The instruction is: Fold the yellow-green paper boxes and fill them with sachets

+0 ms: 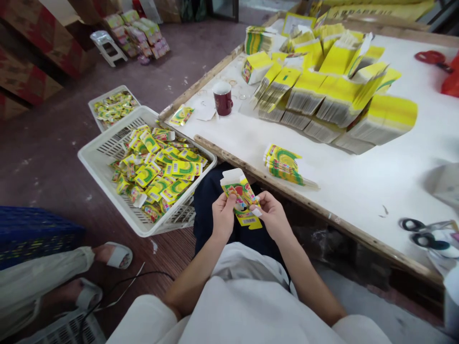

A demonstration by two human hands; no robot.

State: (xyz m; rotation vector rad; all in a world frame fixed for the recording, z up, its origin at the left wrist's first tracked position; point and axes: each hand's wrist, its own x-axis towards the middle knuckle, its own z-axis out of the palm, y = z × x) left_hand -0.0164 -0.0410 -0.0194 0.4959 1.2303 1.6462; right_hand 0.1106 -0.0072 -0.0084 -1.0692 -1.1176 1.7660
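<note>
Over my lap, both hands hold a small yellow and green printed carton (238,186) with its white end flaps standing up at the top. My left hand (224,214) grips its left side, thumb on the front. At the lower right edge, the fingers of my right hand (268,212) are pinched on the carton. A yellow flap with a barcode hangs from its lower end. On the table just ahead lies a small stack of flat cartons (283,165). To my left, a white plastic basket (107,186) is heaped with yellow packets and small cartons.
Bundles of folded cartons (322,95) fill the far part of the white table (344,191). A maroon mug (223,99) and scissors (419,234) stand on it. A smaller basket (93,112), a stool (107,48) and another person's feet (118,255) are at left.
</note>
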